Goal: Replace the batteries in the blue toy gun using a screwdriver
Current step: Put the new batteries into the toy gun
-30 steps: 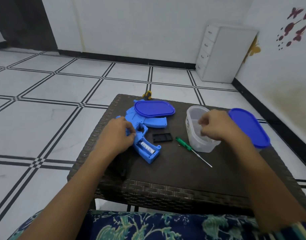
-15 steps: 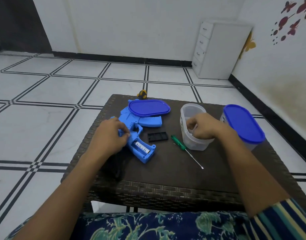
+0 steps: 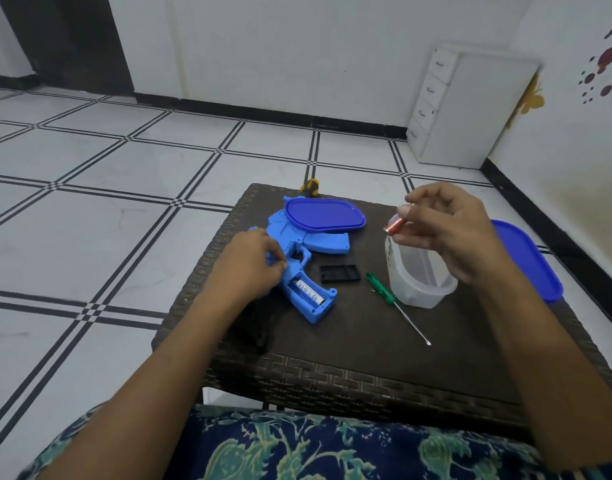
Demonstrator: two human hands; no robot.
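Note:
The blue toy gun (image 3: 306, 251) lies flat on the dark wicker table (image 3: 360, 344). Its grip compartment is open, with one white battery (image 3: 307, 291) inside. My left hand (image 3: 250, 268) grips the gun at the trigger area. Above the clear plastic container (image 3: 418, 282), my right hand (image 3: 446, 230) pinches a small copper-coloured battery (image 3: 394, 225). The black battery cover (image 3: 339, 273) lies right of the grip. A green-handled screwdriver (image 3: 384, 292) rests between the cover and the container.
A blue oval lid (image 3: 325, 216) lies across the gun's barrel. A second container with a blue lid (image 3: 526, 261) stands at the table's right edge. A yellow-and-black tool handle (image 3: 310, 187) pokes over the far edge. A white drawer unit (image 3: 467, 109) stands by the wall.
My right hand has come up out of the clear container with a small battery pinched in its fingers. My left hand has stayed on the gun.

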